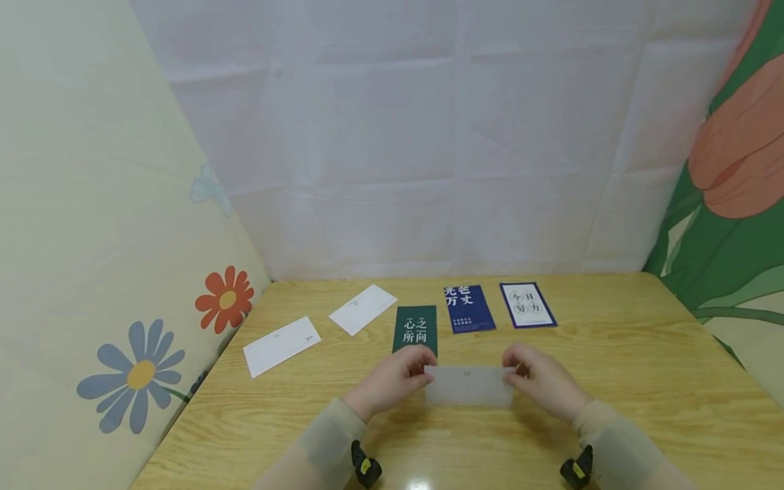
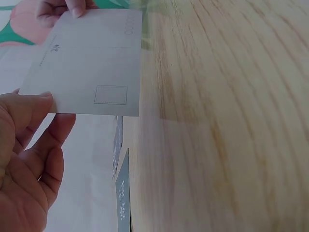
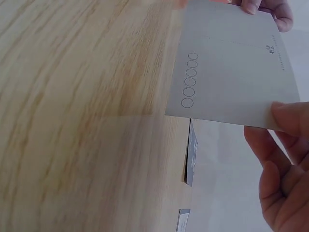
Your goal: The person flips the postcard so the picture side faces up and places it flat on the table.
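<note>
A white postcard is held up near the front middle of the table, its printed back towards me. My left hand pinches its left end between thumb and fingers, and my right hand pinches the right end the same way. In the left wrist view the postcard shows a stamp box; in the right wrist view a row of small circles runs along the postcard. Just beyond the left hand lies a green card with white characters, its lower edge partly covered by the fingers.
Farther back on the wooden table lie a dark blue card and a white card with a blue border. Two white cards lie at the left, one nearer and one farther. A white cloth hangs behind.
</note>
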{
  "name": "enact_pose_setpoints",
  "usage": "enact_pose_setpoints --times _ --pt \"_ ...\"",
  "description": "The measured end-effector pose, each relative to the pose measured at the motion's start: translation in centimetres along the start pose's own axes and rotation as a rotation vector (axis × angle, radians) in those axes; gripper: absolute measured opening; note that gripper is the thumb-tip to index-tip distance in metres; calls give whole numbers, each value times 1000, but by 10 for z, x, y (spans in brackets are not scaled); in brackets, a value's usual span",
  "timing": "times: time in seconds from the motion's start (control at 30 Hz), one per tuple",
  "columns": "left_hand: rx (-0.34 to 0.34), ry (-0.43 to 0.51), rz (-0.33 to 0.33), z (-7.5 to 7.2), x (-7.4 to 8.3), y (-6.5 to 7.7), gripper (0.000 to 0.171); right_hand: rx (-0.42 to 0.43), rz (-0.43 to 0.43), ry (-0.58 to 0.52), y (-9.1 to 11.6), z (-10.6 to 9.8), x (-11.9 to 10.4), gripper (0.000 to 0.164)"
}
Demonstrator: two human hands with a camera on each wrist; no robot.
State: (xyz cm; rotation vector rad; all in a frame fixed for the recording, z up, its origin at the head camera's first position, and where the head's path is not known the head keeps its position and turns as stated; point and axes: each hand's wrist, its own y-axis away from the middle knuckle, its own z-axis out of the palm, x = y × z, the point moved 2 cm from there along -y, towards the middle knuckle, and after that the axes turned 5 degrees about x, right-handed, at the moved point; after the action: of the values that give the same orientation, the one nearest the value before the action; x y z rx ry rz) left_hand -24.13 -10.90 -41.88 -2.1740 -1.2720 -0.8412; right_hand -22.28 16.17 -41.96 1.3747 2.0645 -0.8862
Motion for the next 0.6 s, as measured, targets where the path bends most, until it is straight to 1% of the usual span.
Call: enact_pose_setpoints --times 0.37,0.47,0.6 --pt "19 -79 80 0 1 3 9 -21 -82 28 3 -2 -1 14" --pt "26 -92 95 0 1 3 10 -22 -94 32 4 -1 -1 16" --pt "26 -104 103 0 0 3 12 -33 -80 36 4 0 0 20"
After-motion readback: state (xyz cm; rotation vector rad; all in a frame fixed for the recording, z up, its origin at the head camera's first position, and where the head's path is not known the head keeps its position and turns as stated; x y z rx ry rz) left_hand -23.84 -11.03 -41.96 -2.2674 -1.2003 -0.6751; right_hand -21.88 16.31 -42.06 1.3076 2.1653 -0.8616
